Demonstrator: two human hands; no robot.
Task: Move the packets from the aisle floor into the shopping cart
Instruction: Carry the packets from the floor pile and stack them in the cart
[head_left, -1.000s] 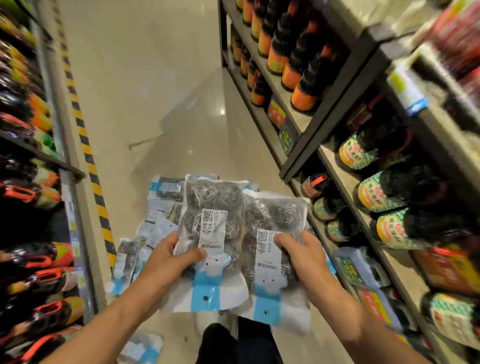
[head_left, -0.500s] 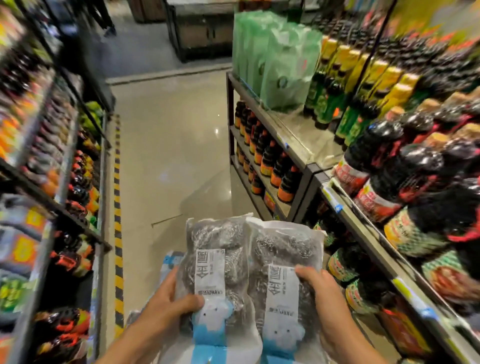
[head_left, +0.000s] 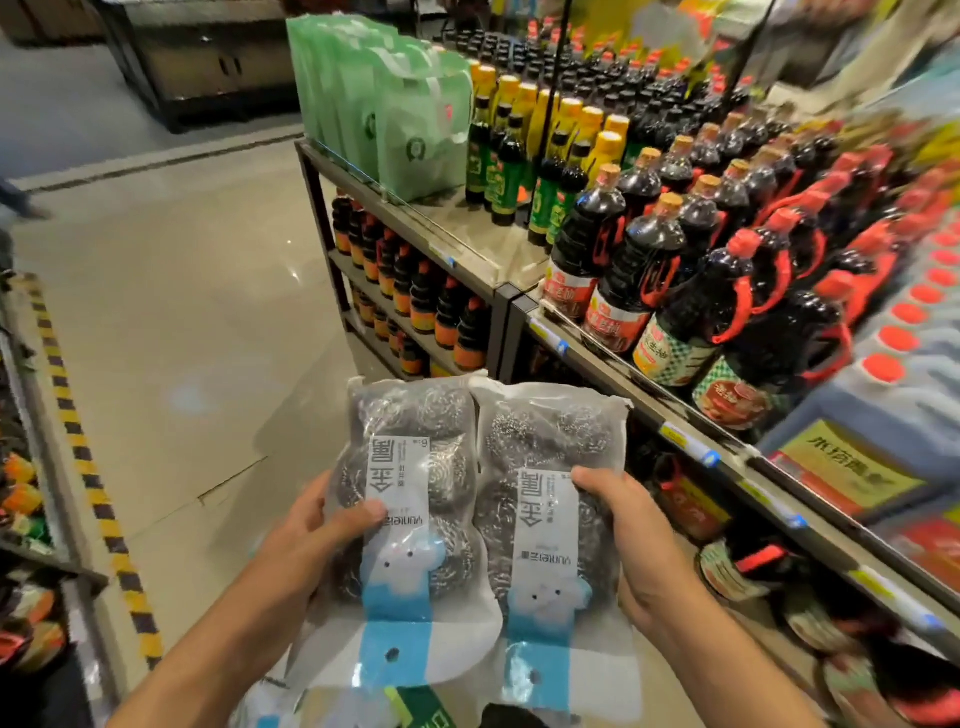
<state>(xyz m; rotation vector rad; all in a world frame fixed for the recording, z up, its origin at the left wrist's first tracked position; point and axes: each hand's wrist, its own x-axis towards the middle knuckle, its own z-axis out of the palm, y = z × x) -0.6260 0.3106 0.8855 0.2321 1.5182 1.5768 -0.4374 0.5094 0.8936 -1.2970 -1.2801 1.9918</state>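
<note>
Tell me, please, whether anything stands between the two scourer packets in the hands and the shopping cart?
That cannot be judged: no cart shows in this view. The left hand and right hand each hold a steel-scourer packet, and the aisle floor ahead looks open.

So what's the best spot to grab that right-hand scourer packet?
By its long outer edge, coming from the right, as the right hand does: thumb on the front label, fingers behind. The right packet is flat, tall and lumpy, and the left packet blocks its inner edge.
</note>
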